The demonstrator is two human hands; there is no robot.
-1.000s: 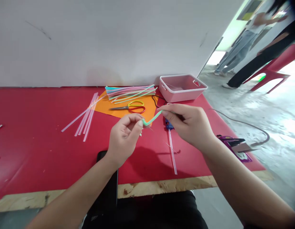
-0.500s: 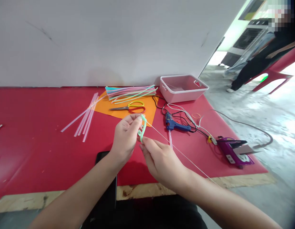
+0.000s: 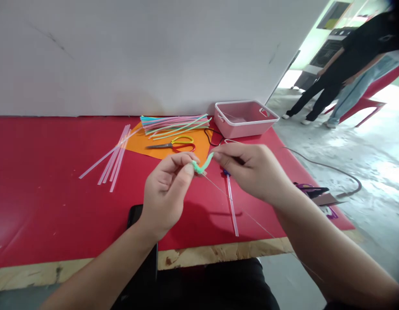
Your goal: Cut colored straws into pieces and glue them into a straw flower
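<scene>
A green pipe cleaner (image 3: 205, 164) stretches between my two hands, bent and coiled at its left part. My left hand (image 3: 168, 189) pinches the coiled part between thumb and fingertips. The other end sits pinched in my right hand (image 3: 254, 170), a little higher and to the right. A thin white thread (image 3: 218, 188) runs from near the coil down to the right, passing by my right forearm. Behind my hands lie scissors (image 3: 171, 145) with one yellow and one red handle, on an orange sheet (image 3: 144, 148). My right hand hides most of the blue glue gun (image 3: 225, 172).
A bundle of pipe cleaners (image 3: 173, 125) and a pink basket (image 3: 247, 129) stand by the wall. Glue sticks (image 3: 113, 161) lie left, another glue stick (image 3: 232, 206) near the front. A purple device (image 3: 330, 212) is at right. Two people stand beyond the table.
My right hand has moved up and to the right, drawing out the pipe cleaner's end. The piece, formerly a curved loop, is now a coil with a tail. My left hand stays nearly in place.
</scene>
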